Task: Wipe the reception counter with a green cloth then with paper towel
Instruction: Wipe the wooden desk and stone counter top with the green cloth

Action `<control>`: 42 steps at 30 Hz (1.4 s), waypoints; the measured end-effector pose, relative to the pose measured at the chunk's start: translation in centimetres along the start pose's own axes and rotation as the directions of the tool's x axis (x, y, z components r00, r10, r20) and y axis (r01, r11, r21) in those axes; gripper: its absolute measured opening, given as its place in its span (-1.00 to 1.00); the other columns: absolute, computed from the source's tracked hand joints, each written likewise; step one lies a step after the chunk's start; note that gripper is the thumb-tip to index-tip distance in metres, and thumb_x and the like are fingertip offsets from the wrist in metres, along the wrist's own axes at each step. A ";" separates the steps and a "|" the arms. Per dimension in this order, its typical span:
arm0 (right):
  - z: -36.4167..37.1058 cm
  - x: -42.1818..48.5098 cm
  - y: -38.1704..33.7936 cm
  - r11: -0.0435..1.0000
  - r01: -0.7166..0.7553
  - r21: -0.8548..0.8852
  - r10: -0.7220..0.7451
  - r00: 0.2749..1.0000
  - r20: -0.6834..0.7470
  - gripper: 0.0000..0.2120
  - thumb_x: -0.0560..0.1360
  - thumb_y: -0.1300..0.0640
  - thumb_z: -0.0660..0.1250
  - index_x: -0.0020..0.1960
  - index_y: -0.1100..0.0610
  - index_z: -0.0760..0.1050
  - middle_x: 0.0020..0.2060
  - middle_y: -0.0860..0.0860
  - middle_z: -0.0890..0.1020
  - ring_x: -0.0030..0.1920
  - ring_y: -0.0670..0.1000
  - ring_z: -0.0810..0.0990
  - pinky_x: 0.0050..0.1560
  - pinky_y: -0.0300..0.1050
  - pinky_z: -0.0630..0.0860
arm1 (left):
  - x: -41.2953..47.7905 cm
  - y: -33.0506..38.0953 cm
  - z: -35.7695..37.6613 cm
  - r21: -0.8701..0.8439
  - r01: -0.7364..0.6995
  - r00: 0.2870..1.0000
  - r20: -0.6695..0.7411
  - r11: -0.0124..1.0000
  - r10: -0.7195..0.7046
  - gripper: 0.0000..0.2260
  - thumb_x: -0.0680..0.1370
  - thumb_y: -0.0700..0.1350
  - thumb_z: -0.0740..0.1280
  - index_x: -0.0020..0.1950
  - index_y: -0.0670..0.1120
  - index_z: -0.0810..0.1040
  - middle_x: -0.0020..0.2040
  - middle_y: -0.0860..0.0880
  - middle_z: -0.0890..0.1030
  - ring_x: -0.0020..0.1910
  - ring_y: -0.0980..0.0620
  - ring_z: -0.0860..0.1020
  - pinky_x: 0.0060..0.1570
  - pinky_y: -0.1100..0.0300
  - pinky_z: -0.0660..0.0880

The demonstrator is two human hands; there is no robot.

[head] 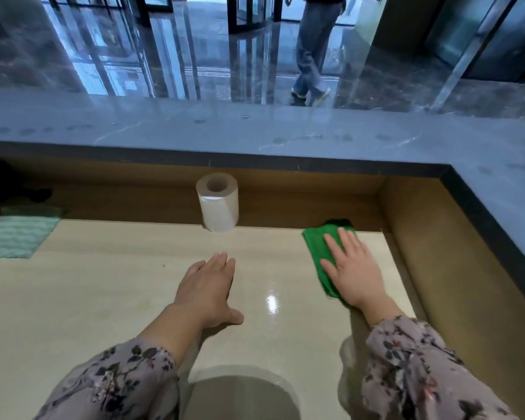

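Green cloth (315,248) is lying flat beneath the fingers (334,244) of the right hand (353,269), which are stretching out straight and slightly spread, pressing down on it rather than curling round it. That hand is covering the cloth's right part, leaving its left side and far edge showing. The cloth is sitting on the desk (103,298) near the far right corner, its far end close to the wooden back wall (285,201), where something dark (338,222) is showing just behind it.

On the left hand (206,287) the fingers are lying straight and close together, the thumb spreading off to the right, holding nothing. It is reaching palm-down over the middle of the desk; whether it is touching the surface I cannot tell. Floral sleeves (119,383) are covering both forearms.

A paper towel roll (217,204) is standing upright at the far edge of the desk, against the back wall, well apart from both hands. A pale striped mat (15,234) is lying at the far left edge. Above the back wall a grey stone ledge (255,131) is running across and turning along the right side. Beyond it, a person (312,56) is walking over the glossy lobby floor.
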State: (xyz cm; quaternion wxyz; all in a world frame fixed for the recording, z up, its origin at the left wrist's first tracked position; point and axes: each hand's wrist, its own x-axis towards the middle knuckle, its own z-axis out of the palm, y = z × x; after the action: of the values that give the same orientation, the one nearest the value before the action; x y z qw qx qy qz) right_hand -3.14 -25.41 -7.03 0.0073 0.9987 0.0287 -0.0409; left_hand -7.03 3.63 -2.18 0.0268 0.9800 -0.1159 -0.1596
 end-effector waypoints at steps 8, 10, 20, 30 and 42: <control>-0.1 2.4 0.2 0.845 -0.526 0.095 0.528 0.849 0.007 -0.45 0.63 -0.11 -0.09 0.57 0.07 0.03 0.55 0.19 -0.01 0.54 0.17 -0.05 0.50 0.10 -0.03 | 1.1 -0.4 -0.2 -0.027 0.017 0.998 0.056 0.999 -0.015 -0.12 0.20 0.37 0.45 0.36 -0.05 0.28 0.38 0.05 0.30 0.40 0.03 0.28 0.41 0.12 0.17; -0.8 4.3 -3.4 0.804 -0.588 0.087 0.583 0.809 0.076 -0.45 0.63 -0.11 -0.15 0.56 0.09 0.02 0.54 0.20 -0.02 0.54 0.21 -0.08 0.50 0.13 -0.11 | 1.2 -0.3 -0.2 -0.032 0.011 0.999 0.039 0.999 -0.010 -0.17 0.18 0.37 0.45 0.28 -0.04 0.30 0.28 0.07 0.33 0.35 0.03 0.32 0.39 0.13 0.18; -2.2 10.4 -11.6 0.964 0.230 0.132 -0.243 0.965 0.096 -0.46 0.63 -0.15 -0.08 0.57 -0.07 -0.04 0.56 0.04 -0.13 0.55 0.03 -0.19 0.50 0.01 -0.17 | 1.8 -0.8 0.1 0.005 0.030 0.998 0.058 1.000 -0.030 0.11 0.24 0.42 0.39 0.57 -0.09 -0.01 0.59 -0.03 -0.01 0.57 0.03 -0.01 0.51 0.10 -0.07; -1.6 7.0 3.9 0.953 -0.301 0.042 0.296 0.950 0.093 -0.51 0.63 -0.11 -0.10 0.49 0.00 0.25 0.46 0.12 0.32 0.48 0.15 0.21 0.41 0.05 0.23 | 1.6 -1.0 0.4 -0.033 0.021 0.999 0.036 0.999 -0.020 0.08 0.23 0.42 0.37 0.55 -0.08 0.03 0.58 -0.01 0.05 0.56 0.04 0.02 0.51 0.08 -0.09; -0.6 1.7 -8.5 0.864 -0.498 0.073 0.493 0.866 0.079 -0.43 0.63 -0.14 -0.14 0.58 0.05 -0.08 0.55 0.17 -0.08 0.54 0.18 -0.10 0.50 0.08 -0.09 | -3.4 -4.9 1.4 -0.259 -0.046 0.993 -0.113 0.965 0.017 -0.04 0.36 0.33 0.36 0.58 -0.05 -0.01 0.60 0.02 -0.04 0.56 0.14 -0.12 0.53 0.12 -0.23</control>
State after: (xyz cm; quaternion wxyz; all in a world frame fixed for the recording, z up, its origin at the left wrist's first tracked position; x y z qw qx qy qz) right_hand -1.85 -16.83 -6.73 -0.0270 0.9702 -0.2309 -0.0679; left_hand -9.54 9.13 -2.94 0.1643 0.9733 -0.1077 -0.1190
